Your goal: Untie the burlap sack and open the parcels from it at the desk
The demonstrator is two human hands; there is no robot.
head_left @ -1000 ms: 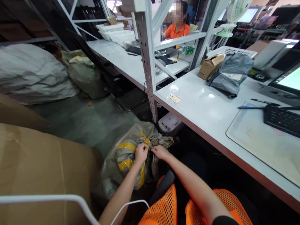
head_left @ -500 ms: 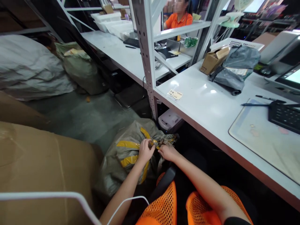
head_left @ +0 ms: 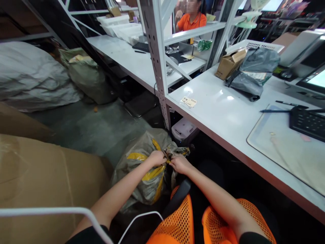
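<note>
1. Head view, hands: both bare forearms reach forward and down from the lower edge and meet at the tied neck of a grey woven sack point(head_left: 142, 169) wrapped with yellow tape point(head_left: 149, 171).
2. The left hand point(head_left: 157, 158) is knuckles-up, its grip curled tight on the bunched neck of the sack; the wrist is bent slightly inward.
3. The right hand point(head_left: 179, 164) lies just beside it, fingers pinched narrow on the same knot of fabric, thumb side toward the left hand. The two hands almost touch.
4. The sack sits on the floor, under the near edge of the white table point(head_left: 218, 115) and just in front of a white device point(head_left: 183, 130) that stands beneath it. An orange mesh chair point(head_left: 177, 223) is under the arms.
5. Surroundings: a large cardboard box point(head_left: 45, 183) stands to the left of the sack. On the table lie a grey mailer bag point(head_left: 251, 76), a small brown carton point(head_left: 228, 64), a keyboard point(head_left: 308, 122) and a pen point(head_left: 273, 110).
6. Further back, another person in an orange shirt point(head_left: 190, 22) sits behind the shelving post point(head_left: 158, 64).
</note>
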